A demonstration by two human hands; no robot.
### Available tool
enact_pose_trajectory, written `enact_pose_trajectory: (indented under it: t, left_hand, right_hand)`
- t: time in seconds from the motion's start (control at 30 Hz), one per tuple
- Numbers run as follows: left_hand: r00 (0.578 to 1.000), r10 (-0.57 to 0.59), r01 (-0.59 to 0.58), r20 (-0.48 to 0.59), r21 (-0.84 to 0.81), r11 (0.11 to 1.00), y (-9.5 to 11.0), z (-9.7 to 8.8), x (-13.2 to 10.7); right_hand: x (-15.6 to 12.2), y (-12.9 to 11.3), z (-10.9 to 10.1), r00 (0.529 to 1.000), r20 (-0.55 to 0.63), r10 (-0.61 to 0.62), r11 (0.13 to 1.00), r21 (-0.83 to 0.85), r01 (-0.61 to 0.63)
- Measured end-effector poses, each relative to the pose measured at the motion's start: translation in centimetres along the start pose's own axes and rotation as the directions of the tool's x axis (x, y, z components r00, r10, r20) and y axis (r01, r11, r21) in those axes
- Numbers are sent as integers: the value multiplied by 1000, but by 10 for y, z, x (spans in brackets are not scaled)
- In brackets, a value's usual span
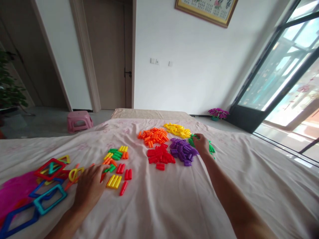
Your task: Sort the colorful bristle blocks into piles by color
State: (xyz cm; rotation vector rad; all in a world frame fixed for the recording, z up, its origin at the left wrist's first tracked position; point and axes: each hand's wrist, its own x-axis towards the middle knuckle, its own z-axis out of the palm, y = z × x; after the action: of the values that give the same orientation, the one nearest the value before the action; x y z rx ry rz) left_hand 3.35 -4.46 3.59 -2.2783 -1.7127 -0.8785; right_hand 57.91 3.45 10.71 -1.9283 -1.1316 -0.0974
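My left hand [91, 182] rests at the left edge of a group of small plastic tubes laid in short rows. Its fingers are curled, and a bit of red-orange shows by the thumb; what they hold is mostly hidden. Beside its fingertips lie green tubes [109, 168] and a row of yellow tubes [114, 181]. Red tubes [128, 174] lie to the right of these. At the far right my right hand [201, 143] reaches into the pile of green tubes [211, 148], fingers bent down and closed among them, the tips partly hidden.
Heaps of orange [153, 136], yellow [177, 130], red [160, 154] and purple tubes [181, 150] lie mid-cloth. Colourful open plastic frames [50, 199] are scattered at the left near a magenta sheet-like thing [18, 191]. A pink stool [79, 121] stands beyond the cloth-covered surface [154, 205].
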Motion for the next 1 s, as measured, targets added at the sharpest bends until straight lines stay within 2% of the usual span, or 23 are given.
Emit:
enact_pose_trajectory:
  t: [0.1, 0.17, 0.23, 0.33, 0.4, 0.47, 0.53, 0.63, 0.7, 0.83, 0.93, 1.0]
  left_hand:
    - [1000, 4, -4, -12, 43, 999, 3, -2, 0]
    - [1000, 5, -3, -24, 82, 997, 6, -5, -1]
    - [999, 2, 3, -37, 130, 991, 9, -9, 0]
    - [998, -22, 32, -55, 199, 980, 12, -13, 0]
    - [998, -46, 56, -48, 234, 971, 13, -16, 0]
    - [996, -79, 85, -35, 259, 962, 12, -17, 0]
    - [995, -102, 104, -21, 266, 958, 10, -19, 0]
    - [994, -110, 107, -5, 259, 960, 8, -20, 0]
    - [994, -113, 109, -1, 255, 961, 8, -21, 1]
    - [993, -109, 97, 37, 237, 967, 10, -24, 3]
    - [994, -88, 75, 63, 186, 980, 9, -22, 4]
    - [996, -64, 56, 61, 135, 989, 7, -20, 4]
  right_hand:
    - [14, 23, -12, 994, -86, 68, 994, -77, -74]
    - [11, 22, -10, 993, -103, 53, 995, -75, -61]
    - [-2, 6, 0, 999, -48, 0, 1000, -18, -1]
    - [-42, -42, 21, 980, 114, -162, 979, 145, 145]
    - [-78, -82, 34, 918, 202, -342, 925, 246, 290]
    - [-116, -122, 46, 796, 331, -507, 850, 344, 398]
    - [-152, -154, 56, 657, 441, -612, 784, 446, 431]
    - [-194, -188, 70, 523, 516, -679, 732, 533, 425]
    - [-213, -204, 79, 469, 535, -703, 711, 550, 438]
    - [-232, -225, 98, 408, 562, -720, 692, 538, 481]
    - [-239, -233, 110, 353, 541, -763, 638, 543, 546]
    - [-243, -234, 116, 341, 535, -773, 620, 522, 586]
